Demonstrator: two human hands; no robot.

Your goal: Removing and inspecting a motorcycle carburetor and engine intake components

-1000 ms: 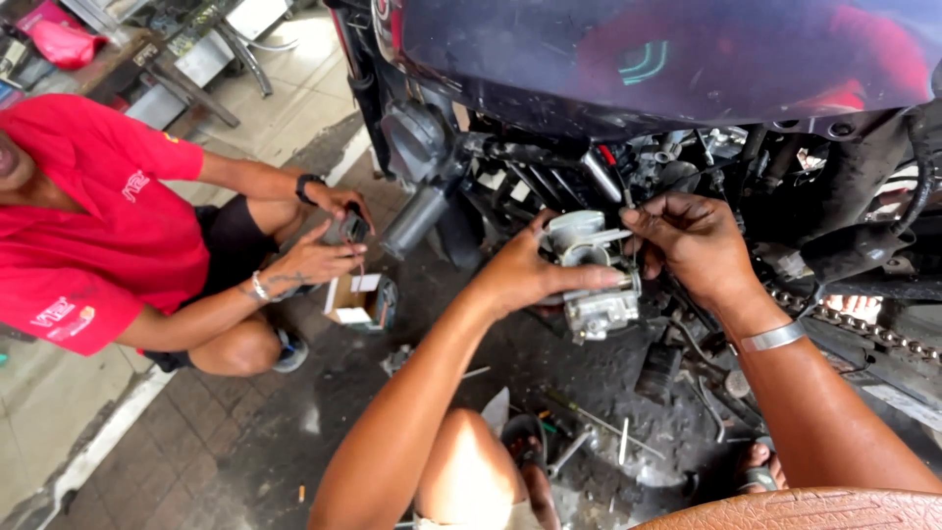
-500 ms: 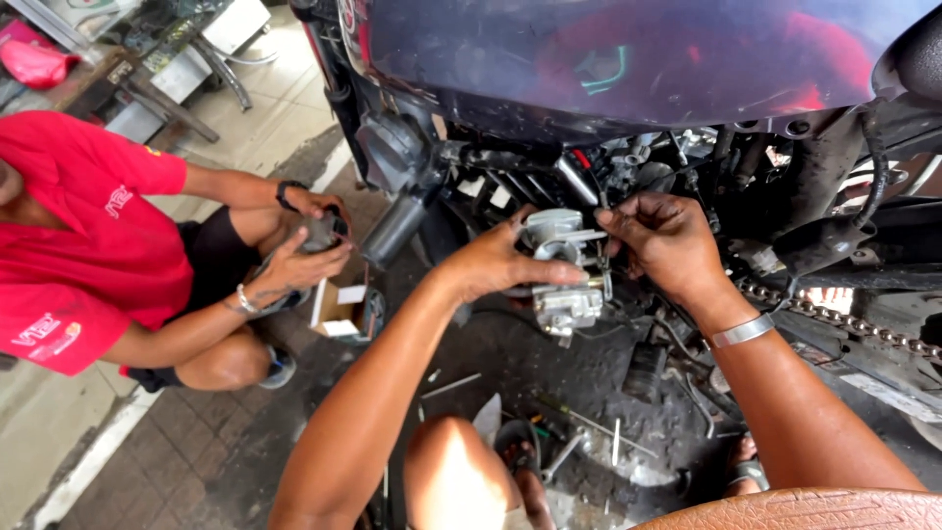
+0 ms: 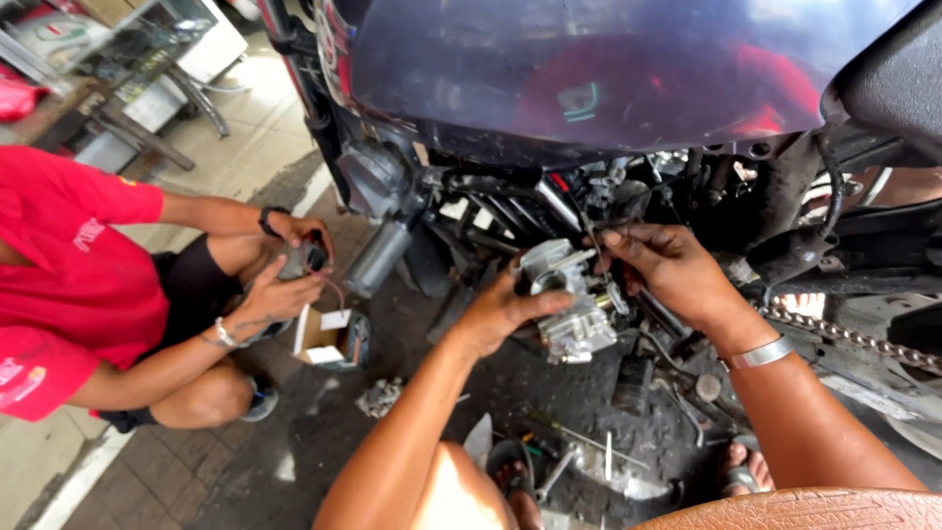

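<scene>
My left hand (image 3: 500, 312) grips a silver metal carburetor (image 3: 572, 299) from its left side, held just below the engine of a dark blue motorcycle (image 3: 589, 79). My right hand (image 3: 667, 273), with a metal bracelet on the wrist, has its fingers closed on a thin cable at the carburetor's upper right. Hoses and wires of the engine bay hang right behind both hands.
A person in a red shirt (image 3: 69, 285) crouches at the left, both hands on a small dark part above an open cardboard box (image 3: 329, 337). Tools and metal bits lie on the dark oily floor (image 3: 579, 451). A drive chain (image 3: 854, 339) runs at the right.
The view has shifted, so the hands and carburetor sit lower in frame. My right hand's fingers moved along the cable at the carburetor's top. The crouching person keeps handling the small part.
</scene>
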